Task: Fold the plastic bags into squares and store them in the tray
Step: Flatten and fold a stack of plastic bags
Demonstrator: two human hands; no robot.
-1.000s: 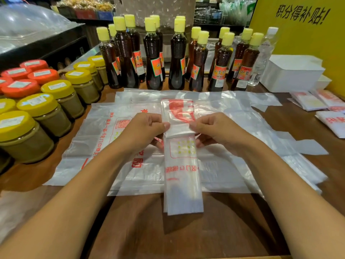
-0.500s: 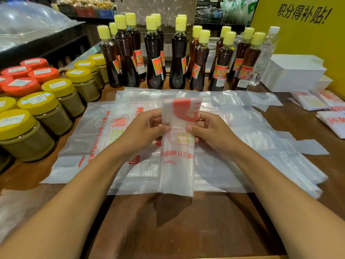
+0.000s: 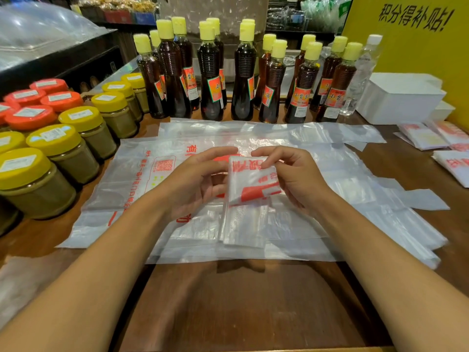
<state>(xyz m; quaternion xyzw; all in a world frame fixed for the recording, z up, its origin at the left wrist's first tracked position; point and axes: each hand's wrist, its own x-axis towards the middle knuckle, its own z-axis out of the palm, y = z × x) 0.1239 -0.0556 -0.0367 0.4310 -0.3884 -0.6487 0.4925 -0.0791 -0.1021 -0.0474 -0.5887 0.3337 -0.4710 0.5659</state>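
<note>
A narrow folded strip of clear plastic bag with red print hangs between my hands above the table, its top part doubled over toward me. My left hand holds its left edge and my right hand pinches its upper right corner. Under it lies a pile of flat plastic bags spread over the wooden table. A white tray stands at the back right. Several folded bags lie on the table just in front of the tray.
A row of dark sauce bottles with yellow caps lines the back. Jars with yellow lids and orange lids crowd the left side. A yellow sign rises behind the tray.
The long strip lay stretched toward me; my hands have lifted it and folded its top part down, so it is now much shorter.
</note>
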